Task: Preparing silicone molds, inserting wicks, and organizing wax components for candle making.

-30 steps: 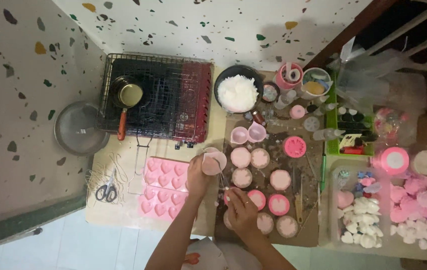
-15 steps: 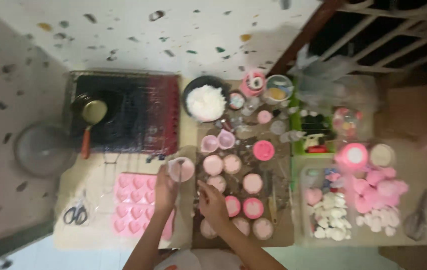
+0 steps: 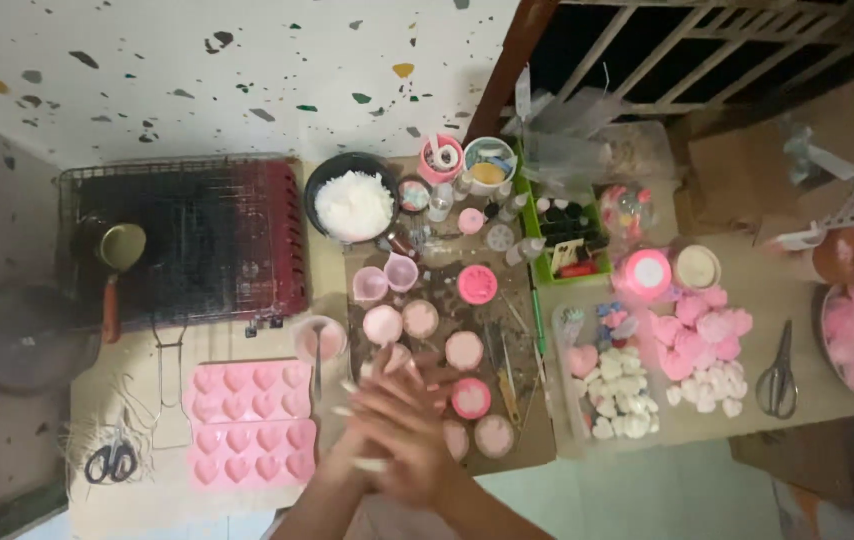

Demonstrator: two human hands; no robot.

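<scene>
Two hands are pressed together over the worktop (image 3: 247, 330), the left hand (image 3: 379, 430) and the right hand (image 3: 415, 440) touching each other, blurry, with fingers mostly stretched out. I cannot tell if they hold anything. Round pink candle cups (image 3: 465, 350) sit just behind the hands, and a small pink cup (image 3: 321, 340) stands beside the heart mold tray (image 3: 247, 378) to the left.
</scene>
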